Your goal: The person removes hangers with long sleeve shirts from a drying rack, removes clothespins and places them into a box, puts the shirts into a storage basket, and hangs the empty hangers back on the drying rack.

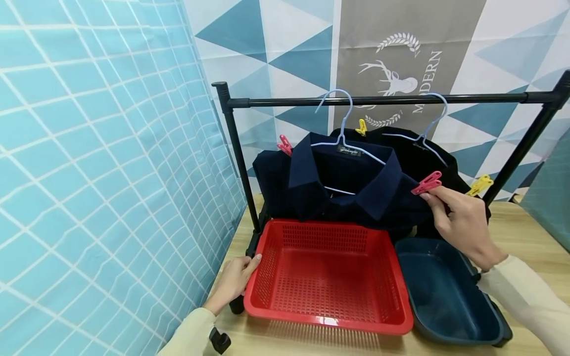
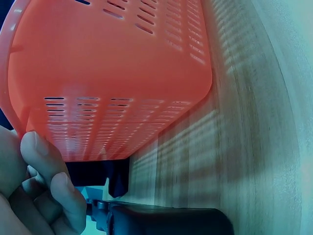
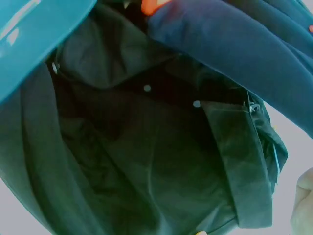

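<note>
My left hand [image 1: 236, 278] grips the rim of a red plastic basket [image 1: 329, 324] at its left side; in the left wrist view the curled fingers [image 2: 66, 196] lie beneath that rim. With thumb and fingertips, my right hand [image 1: 465, 222] pinches a pink clothespin [image 1: 427, 183] at the right shoulder of a navy collared shirt [image 1: 307, 183]. That shirt is on a light blue hanger [image 1: 344, 118], and a second pink clothespin [image 1: 285, 145] is on its left shoulder. Only a sliver of the right hand shows in the right wrist view.
Behind hangs a black shirt [image 1: 403, 143] on another hanger [image 1: 438, 118], with yellow clothespins [image 1: 480, 185] at its shoulders. Both hangers hook over a black rack bar [image 1: 378, 101]. A dark blue basin [image 1: 450, 296] stands right of the basket. A tiled blue sheet [image 1: 111, 148] borders the left.
</note>
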`<act>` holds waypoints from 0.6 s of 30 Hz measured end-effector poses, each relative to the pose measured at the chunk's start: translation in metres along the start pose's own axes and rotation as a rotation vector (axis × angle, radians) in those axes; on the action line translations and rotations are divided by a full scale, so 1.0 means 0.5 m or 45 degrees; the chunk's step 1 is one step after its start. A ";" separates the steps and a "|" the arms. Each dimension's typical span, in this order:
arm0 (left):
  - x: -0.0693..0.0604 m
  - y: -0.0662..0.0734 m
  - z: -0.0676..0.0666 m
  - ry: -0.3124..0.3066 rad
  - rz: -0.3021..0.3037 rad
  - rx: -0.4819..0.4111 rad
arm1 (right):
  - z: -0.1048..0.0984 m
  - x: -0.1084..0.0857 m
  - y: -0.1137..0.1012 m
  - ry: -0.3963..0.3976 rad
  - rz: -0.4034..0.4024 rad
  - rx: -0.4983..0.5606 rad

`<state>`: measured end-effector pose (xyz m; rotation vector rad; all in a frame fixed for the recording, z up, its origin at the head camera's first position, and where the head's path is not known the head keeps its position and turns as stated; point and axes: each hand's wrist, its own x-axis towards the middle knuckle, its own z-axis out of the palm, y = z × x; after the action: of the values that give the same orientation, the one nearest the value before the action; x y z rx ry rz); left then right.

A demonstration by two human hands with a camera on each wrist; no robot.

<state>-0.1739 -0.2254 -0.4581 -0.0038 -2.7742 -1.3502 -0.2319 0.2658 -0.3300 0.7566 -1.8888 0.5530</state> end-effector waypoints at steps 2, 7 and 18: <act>0.001 0.003 -0.003 0.007 -0.009 0.002 | -0.005 -0.003 0.001 -0.032 0.029 0.026; -0.002 0.006 -0.004 0.013 -0.027 0.006 | -0.019 -0.011 -0.006 -0.086 0.130 0.091; -0.003 0.007 0.006 0.058 0.002 0.022 | -0.074 0.020 -0.024 -0.097 0.309 0.150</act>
<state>-0.1722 -0.2210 -0.4570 0.0255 -2.7476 -1.3087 -0.2034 0.2794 -0.3055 0.6343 -2.0477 0.8031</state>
